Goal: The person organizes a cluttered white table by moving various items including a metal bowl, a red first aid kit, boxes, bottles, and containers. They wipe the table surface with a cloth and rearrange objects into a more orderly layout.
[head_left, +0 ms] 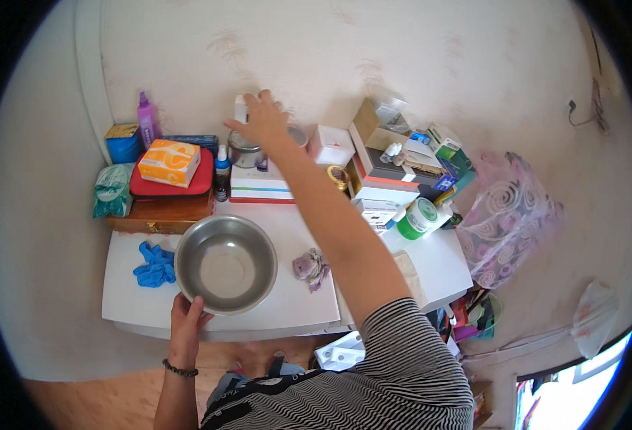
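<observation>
A round stainless-steel bowl [227,266] rests at the front of the white table, with nothing in it. My left hand [187,315] grips its near rim, thumb on the outside edge and fingers partly hidden beneath. Stretched across to the back is my right arm, and my right hand [262,125] hovers there with its fingers spread. Just beside its thumb and fingers stands a small white box [240,109]. Below that hand is a round metal tin [244,152] on a flat white box. Whether my fingertips touch the small box is hard to make out.
Left of the bowl lies a crumpled blue glove [155,265]; right of it, a crumpled purplish cloth [311,269]. A wooden case [159,215] carries a red case [179,179] and an orange-white package [169,163]. Stacked boxes [395,172] and a green-white jar [417,218] stand right.
</observation>
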Demonstrator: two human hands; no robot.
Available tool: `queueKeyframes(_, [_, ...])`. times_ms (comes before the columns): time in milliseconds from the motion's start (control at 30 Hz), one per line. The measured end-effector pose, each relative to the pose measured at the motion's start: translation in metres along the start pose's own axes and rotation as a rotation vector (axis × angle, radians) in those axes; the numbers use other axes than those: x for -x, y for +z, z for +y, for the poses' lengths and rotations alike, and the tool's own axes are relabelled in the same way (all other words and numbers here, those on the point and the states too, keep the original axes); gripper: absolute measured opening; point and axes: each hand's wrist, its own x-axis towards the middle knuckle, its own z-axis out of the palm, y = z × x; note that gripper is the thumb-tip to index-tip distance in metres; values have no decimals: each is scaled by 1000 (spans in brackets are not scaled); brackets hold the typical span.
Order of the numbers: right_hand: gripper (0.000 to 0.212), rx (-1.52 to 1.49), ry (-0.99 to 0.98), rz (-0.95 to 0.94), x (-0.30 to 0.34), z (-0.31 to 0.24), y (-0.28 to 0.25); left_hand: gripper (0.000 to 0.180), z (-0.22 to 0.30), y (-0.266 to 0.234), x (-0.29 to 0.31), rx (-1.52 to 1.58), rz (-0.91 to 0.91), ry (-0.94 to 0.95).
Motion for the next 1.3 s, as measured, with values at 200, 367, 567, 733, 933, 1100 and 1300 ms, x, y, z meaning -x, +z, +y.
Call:
queueKeyframes(200, [57,-122,281,56,-12,-3,5,51,-2,2,-6,31,-40,32])
queueKeyframes(367, [48,-358,157,323,-13,33,-26,51,1,-3,-3,0,1,38])
queueKeyframes(567, [51,-19,227,100,1,122,-83,48,1,0,-1,-14,-18,54])
queueKeyframes(733, [53,172,205,239,13,152,-66,50,1,3,0,-17,-10,47])
queueKeyframes(933, [53,285,220,151,9,149,-70,52,-2,-3,-1,-42,4,37])
queueKeyframes(1100, [53,386,197,107,9,146,-76,54,-1,0,1,-5,1,41])
queueKeyframes(1300, [54,350,205,78,12,140,-78,55,-1,0,0,-4,11,42])
